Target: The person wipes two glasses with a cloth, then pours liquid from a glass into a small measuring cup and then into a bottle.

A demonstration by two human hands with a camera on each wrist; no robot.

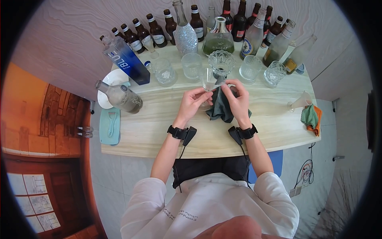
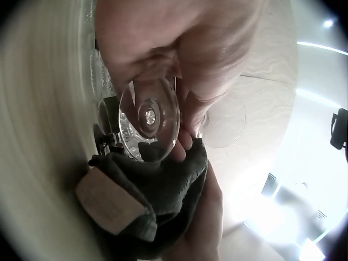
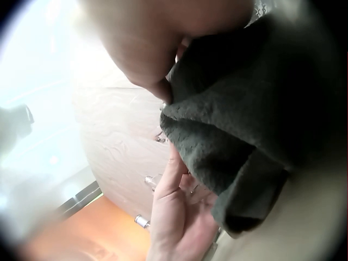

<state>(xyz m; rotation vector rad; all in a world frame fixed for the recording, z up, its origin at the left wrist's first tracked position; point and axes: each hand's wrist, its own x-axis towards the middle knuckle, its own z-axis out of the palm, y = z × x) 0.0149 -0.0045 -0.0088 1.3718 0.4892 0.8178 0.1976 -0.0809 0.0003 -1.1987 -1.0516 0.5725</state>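
Observation:
My left hand (image 1: 192, 102) holds a clear stemmed glass (image 1: 207, 81) by its stem, above the middle of the table. In the left wrist view the round foot of the glass (image 2: 149, 118) faces the camera below the curled fingers. A dark grey-green cloth (image 1: 221, 106) hangs from my right hand (image 1: 238, 100), which pinches it against the bowl of the glass. A pale label (image 2: 109, 200) shows on the cloth in the left wrist view. The cloth (image 3: 217, 130) hides much of the glass in the right wrist view.
Several tumblers (image 1: 192, 65) and a cut-glass bowl (image 1: 221, 63) stand behind my hands, before rows of bottles (image 1: 239, 22). At left are a blue bottle (image 1: 129, 63), a grey bottle (image 1: 121, 97) and a peeler (image 1: 112, 123). A small glass (image 1: 302, 100) and folded cloths (image 1: 309, 116) lie right.

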